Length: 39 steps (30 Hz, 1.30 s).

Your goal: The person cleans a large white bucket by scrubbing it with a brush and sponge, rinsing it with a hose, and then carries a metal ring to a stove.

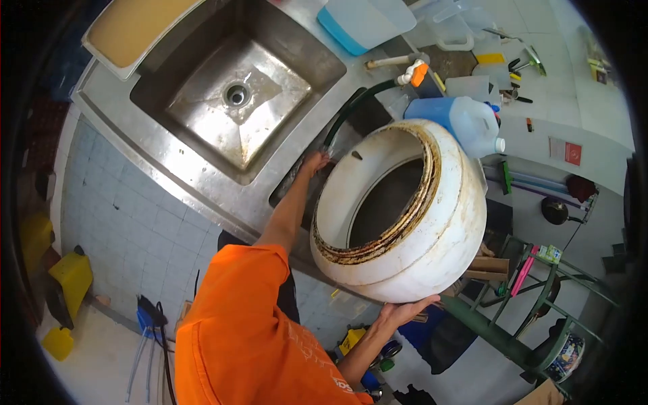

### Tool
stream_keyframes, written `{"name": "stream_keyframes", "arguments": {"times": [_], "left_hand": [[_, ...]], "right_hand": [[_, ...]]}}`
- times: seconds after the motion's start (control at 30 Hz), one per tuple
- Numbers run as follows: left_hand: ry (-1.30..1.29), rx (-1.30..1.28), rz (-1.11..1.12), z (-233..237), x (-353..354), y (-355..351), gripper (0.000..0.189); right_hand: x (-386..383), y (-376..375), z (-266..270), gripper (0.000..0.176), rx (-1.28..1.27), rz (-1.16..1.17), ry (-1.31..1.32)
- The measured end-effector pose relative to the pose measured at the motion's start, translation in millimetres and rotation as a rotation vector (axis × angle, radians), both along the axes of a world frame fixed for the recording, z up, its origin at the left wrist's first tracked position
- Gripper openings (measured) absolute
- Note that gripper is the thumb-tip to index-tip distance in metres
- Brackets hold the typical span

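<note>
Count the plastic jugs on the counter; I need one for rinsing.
2. A blue-and-white capped jug sits just behind the white ring; a clear handled jug sits farther back. The ring may hide more.

Hardly any writing could be read. The orange shirt (250, 324) carried pale print near its lower edge, at the bottom middle of the frame, but it was too warped and cut off to spell out. A red sticker (572, 152) on the white surface at upper right bore white marks too small to read. A green-and-white box (550, 253) at right showed print that was likewise illegible.
</note>
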State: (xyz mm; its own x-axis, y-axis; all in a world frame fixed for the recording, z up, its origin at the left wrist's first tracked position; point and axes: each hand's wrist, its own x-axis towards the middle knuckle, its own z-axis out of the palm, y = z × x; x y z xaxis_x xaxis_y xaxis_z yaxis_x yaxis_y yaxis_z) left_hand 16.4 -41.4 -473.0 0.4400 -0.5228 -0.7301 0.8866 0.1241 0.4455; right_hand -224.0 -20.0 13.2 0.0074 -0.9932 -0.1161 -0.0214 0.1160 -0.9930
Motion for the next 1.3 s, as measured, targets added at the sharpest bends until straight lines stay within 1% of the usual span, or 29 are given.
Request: {"name": "stream_keyframes", "arguments": {"times": [0.03, 0.07, 0.13, 0.2, 0.23, 0.3, 0.33, 0.4, 0.43, 0.5, 0.53, 0.6, 0.63, 0.67, 0.73, 0.77, 0.8, 0.83, 0.87, 0.9, 0.93, 0.97, 1.0, 1.07, 1.1, 1.17, 1.2, 1.27, 1.3], "left_hand": [[-0.034, 0.001, 0.069, -0.8, -0.9, -3.5, 0.034], [-0.035, -0.006, 0.07, -9.3, -4.8, -10.2, 0.034], [-1.002, -0.402, -0.326, -26.2, -27.2, -13.7, 0.043], [0.289, -0.419, -0.489, 85.3, -43.3, 1.9, 0.056], [0.292, -0.409, -0.495, 95.6, -44.6, 15.7, 0.056], [0.445, -0.269, -0.85, 103.2, -51.2, 25.7, 0.066], [0.443, -0.273, -0.857, 95.1, -55.2, 13.8, 0.066], [0.234, -0.363, -0.461, 66.5, -77.8, -1.6, 0.069], [0.234, -0.364, -0.475, 82.5, -69.1, 2.4, 0.069], [0.155, -0.226, -0.281, 137.0, -36.9, 27.6, 0.075], [0.156, -0.222, -0.296, 144.5, -36.9, 35.0, 0.075], [-0.052, -0.229, -0.575, 160.9, -29.0, 49.2, 0.079], [-0.086, -0.186, -0.538, 182.0, -29.7, 59.1, 0.079], [-0.097, -0.187, -0.559, 205.3, -26.4, 71.1, 0.079], [-0.432, -0.335, -0.551, 255.9, -17.8, 97.4, 0.073], [-0.445, -0.344, -0.577, 284.1, -16.6, 107.2, 0.073], [-0.317, -0.373, -0.482, 313.7, -16.9, 117.8, 0.072], [-0.186, -0.396, -0.387, 340.0, -16.6, 126.2, 0.07], [-0.199, -0.402, -0.416, 362.5, -14.4, 129.1, 0.07], [-0.372, -0.264, -0.425, 383.8, -14.4, 130.8, 0.07], [-0.548, -0.127, -0.425, 403.3, -11.6, 132.9, 0.07], [-0.601, -0.141, -0.46, 421.0, -5.4, 134.8, 0.07], [-0.617, -0.144, -0.476, 421.3, -7.8, 133.2, 0.07], [-0.506, -0.013, -0.353, 405.4, -15.9, 125.9, 0.066], [-0.52, -0.013, -0.37, 391.3, -21.8, 122.1, 0.066], [-0.557, -0.11, -0.186, 382.9, -28.0, 110.5, 0.06], [-0.57, -0.12, -0.212, 378.0, -31.4, 106.0, 0.06], [-0.354, -0.119, -0.038, 399.7, -26.3, 97.6, 0.057], [-0.39, -0.022, -0.033, 391.9, -25.0, 92.8, 0.057]], "right_hand": [[0.1, 1.1, -1.8, 0.083, -0.007, 0.003, 0.0], [1.1, 1.4, -2.4, 0.083, -0.013, 0.003, 0.007], [4.8, 1.5, -2.4, 0.084, 0.02, -0.058, 0.034], [10.3, 3.7, -4.5, 0.085, 0.017, -0.089, 0.084], [12.1, 5.9, -5.0, 0.085, 0.027, -0.096, 0.084], [12.0, 3.3, 0.5, 0.086, 0.013, -0.093, 0.122], [11.5, -0.3, -0.7, 0.086, 0.008, -0.098, 0.121], [3.4, 1.5, -3.0, 0.084, 0.006, -0.123, 0.144], [3.4, 0.5, -0.8, 0.084, 0.004, -0.136, 0.142], [10.1, 1.2, 3.0, 0.081, 0.021, -0.077, 0.106], [13.3, 3.1, 7.9, 0.081, 0.023, -0.091, 0.104], [27.3, 4.3, 13.5, 0.076, 0.026, -0.021, 0.08], [31.4, 3.2, 13.6, 0.07, 0.011, -0.022, 0.037], [33.0, 1.3, 12.9, 0.07, 0.008, -0.042, 0.023], [34.8, 0.0, 11.9, 0.067, 0.097, 0.023, 0.011], [40.9, 1.4, 12.6, 0.061, 0.107, 0.011, -0.019], [44.3, 3.4, 11.0, 0.061, 0.1, -0.017, -0.034], [45.8, 5.1, 7.9, 0.054, 0.087, -0.003, -0.002], [49.8, 5.7, 6.1, 0.047, 0.073, 0.013, 0.027], [55.9, 8.0, 6.2, 0.04, 0.057, 0.026, 0.014], [55.6, 9.1, 5.3, 0.04, 0.054, 0.006, -0.003], [52.8, 8.8, 2.6, 0.042, 0.077, 0.054, -0.008], [51.5, 8.1, 1.9, 0.046, 0.098, 0.106, -0.013], [56.6, 6.9, 3.9, 0.043, 0.053, 0.07, -0.059], [52.3, 3.2, 1.2, 0.043, 0.091, 0.035, -0.114], [46.1, -2.2, 0.2, 0.043, 0.143, 0.034, -0.187], [43.6, -4.9, -2.8, 0.043, 0.137, 0.009, -0.203], [39.9, -10.6, -17.0, 0.041, 0.14, 0.03, -0.241], [37.4, -12.7, -23.1, 0.041, 0.14, 0.01, -0.256]]}}
